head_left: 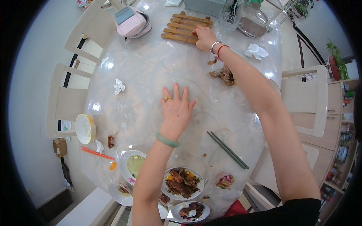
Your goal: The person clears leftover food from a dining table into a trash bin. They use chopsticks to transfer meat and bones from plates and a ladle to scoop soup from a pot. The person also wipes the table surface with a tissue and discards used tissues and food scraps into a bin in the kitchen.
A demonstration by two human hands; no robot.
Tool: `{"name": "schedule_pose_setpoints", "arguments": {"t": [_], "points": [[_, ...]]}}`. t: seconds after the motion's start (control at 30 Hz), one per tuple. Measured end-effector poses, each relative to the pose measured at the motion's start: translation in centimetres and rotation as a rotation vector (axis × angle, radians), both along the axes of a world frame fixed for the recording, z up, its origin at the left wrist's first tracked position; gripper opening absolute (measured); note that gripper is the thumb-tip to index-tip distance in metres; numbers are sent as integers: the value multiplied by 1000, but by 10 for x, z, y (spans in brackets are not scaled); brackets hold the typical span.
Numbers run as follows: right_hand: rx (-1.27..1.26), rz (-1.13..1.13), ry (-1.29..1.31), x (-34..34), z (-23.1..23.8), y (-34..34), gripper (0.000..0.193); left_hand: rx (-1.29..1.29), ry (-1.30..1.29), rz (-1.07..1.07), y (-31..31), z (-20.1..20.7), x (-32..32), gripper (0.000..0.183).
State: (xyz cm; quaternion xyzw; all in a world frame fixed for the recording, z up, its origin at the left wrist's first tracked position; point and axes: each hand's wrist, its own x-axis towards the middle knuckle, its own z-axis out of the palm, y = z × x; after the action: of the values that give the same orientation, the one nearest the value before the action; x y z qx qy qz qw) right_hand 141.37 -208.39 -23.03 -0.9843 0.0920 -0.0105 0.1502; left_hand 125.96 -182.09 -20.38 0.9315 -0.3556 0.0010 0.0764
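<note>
Dining table [147,67]: covered in shiny clear film, with pale chairs [303,90] at both sides
Slatted wooden trivet [180,33]: on the table's far part, right of a pink bag [130,26]
Right hand [205,38]: fingers bent against the trivet's right end; cannot tell whether they grip it
Left hand [177,113]: palm down at mid-table, fingers spread wide, holding nothing
Bones [226,76]: beside the right forearm
Green chopsticks [228,150]: paired, right of the left forearm
</note>
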Motion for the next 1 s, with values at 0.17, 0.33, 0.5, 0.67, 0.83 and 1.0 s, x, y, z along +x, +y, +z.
{"name": "schedule_pose_setpoints", "arguments": {"t": [0.17, 0.33, 0.5, 0.67, 0.83, 1.0], "points": [[43, 22, -131, -3, -13, -19, 49, 4, 11, -22, -4, -2, 2, 46], [275, 160, -280, -65, 43, -38, 40, 16, 13, 14, 5, -5, 6, 46], [221, -43, -118, -205, 86, -98, 38, -133, 155, 44, -10, 5, -4, 48], [127, -253, -179, -309, 64, -121, 39, -698, 584, -34, -67, 14, -66, 52], [277, -445, -138, -347, 36, -115, 33, -927, 1237, 231, -158, 20, -108, 61], [450, -491, -165, -356, 44, -100, 30, -1021, 1439, 315, -171, 25, -116, 57]]}}
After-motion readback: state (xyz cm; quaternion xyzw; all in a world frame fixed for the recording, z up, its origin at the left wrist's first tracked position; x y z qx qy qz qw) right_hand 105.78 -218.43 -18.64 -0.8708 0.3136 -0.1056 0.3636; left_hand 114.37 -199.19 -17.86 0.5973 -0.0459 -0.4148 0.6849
